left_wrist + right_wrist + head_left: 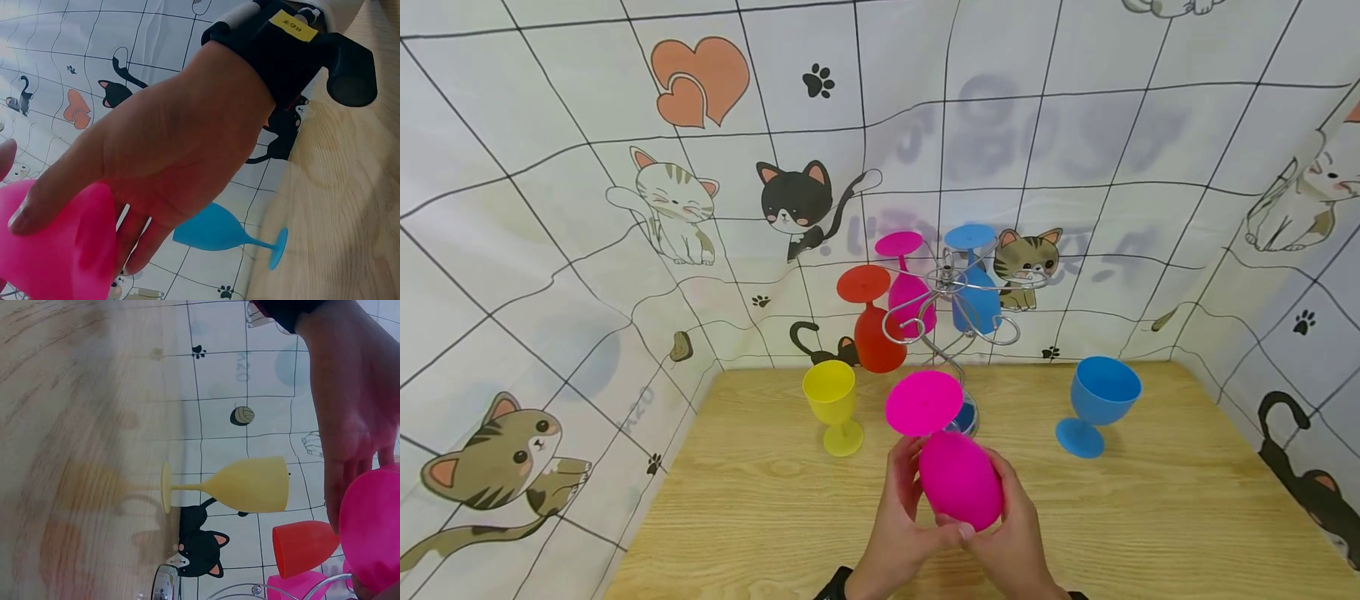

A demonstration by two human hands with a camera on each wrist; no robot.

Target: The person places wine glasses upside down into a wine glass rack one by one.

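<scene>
Both hands hold a pink goblet [961, 482] upside down, its foot up and away from the person and its bowl tilted. My left hand [898, 521] grips the bowl from the left, its thumb on the bowl's surface in the left wrist view. On the other side my right hand [1015, 533] curls round the same bowl. Behind the goblet stands a silver wire rack [951, 283], its base partly hidden by the goblet's foot. From the rack hang, upside down, a red goblet [880, 337], another pink goblet [912, 304] and a blue goblet [976, 300].
An upright yellow goblet [831, 396] stands on the wooden table [737, 517], left of the rack. To the right, a second blue goblet [1105, 392] stands upright. Cat-patterned cloth [580, 267] walls in the table at the back and sides.
</scene>
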